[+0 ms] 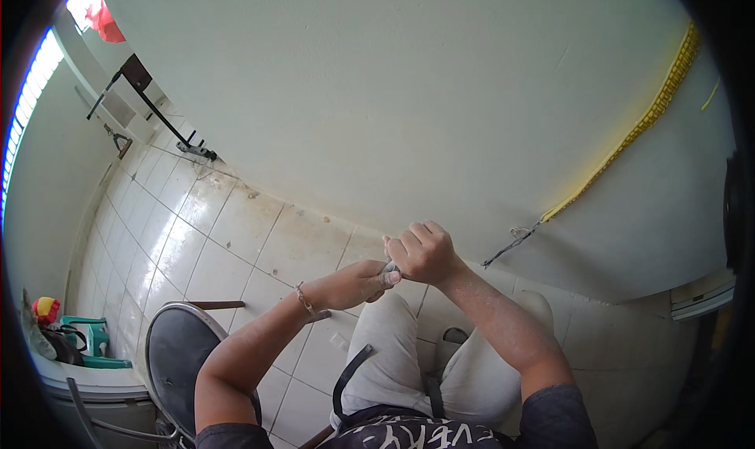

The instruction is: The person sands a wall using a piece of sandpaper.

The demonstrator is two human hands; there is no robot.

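Observation:
Both hands meet over my knees, in front of a pale wall (377,107). A small grey object (390,267) shows between them, mostly covered by fingers, so its kind is unclear. My left hand (354,285) pinches it with the thumb on top. Curled into a fist, my right hand (426,253) closes over its other end; what lies inside that fist is hidden. Pale dust coats the fingers and the right forearm. To the right, a yellow braided band (634,132) hangs along the wall and tapers into a dark twisted cord end (512,245).
A round black-seated metal chair (183,354) stands at my left. Beyond it are a green plastic stool (94,337) and a white-rimmed container (94,384). A black-handled stand (162,116) leans near the wall's far corner. Stained white tiles (236,242) cover the floor.

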